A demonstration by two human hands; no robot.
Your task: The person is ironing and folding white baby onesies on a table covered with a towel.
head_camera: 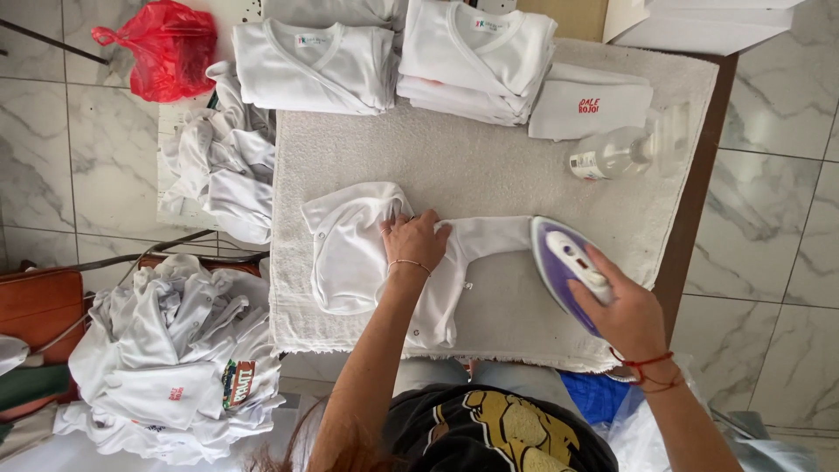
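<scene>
Garment (350,249), white, rumpled, sleeve outstretched, left hand (413,240) fingers flat on it, right hand (625,315) fingers gripping purple iron (564,262)

Iron (566,262) soleplate hidden — sleeve end (516,234) under it; handle covered by right hand (622,310).

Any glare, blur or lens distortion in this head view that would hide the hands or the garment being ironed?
Head view: soft even daylight, faint shadows; white garment slightly washed out, folds readable; left hand and right hand on the iron sharp; mild bending at edges; spray bottle semi-transparent.
</scene>
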